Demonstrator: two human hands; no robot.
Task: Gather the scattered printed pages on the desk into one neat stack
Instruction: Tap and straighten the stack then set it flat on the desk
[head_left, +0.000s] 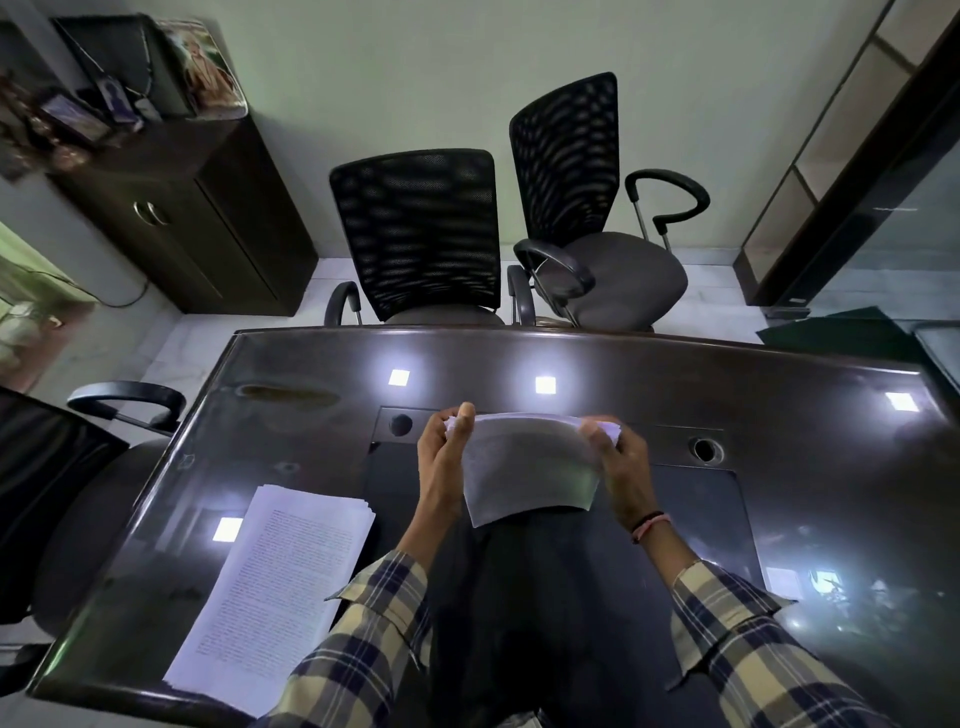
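Left hand and right hand raised side by side, each grip pinched closed.

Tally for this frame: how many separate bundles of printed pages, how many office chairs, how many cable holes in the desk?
Bundles of printed pages: 2, one held in both hands, one lying on the desk
Office chairs: 3
Cable holes: 2
Total: 7

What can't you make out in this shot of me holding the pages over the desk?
Head view only:
- Text on the held pages: shadowed, too small to read.
- Their lower edge and whether it touches the desk: not clear from this angle.
- Page count in the stack on the desk: only the top sheet shows.
- Left hand and right hand palms: hidden behind the pages.
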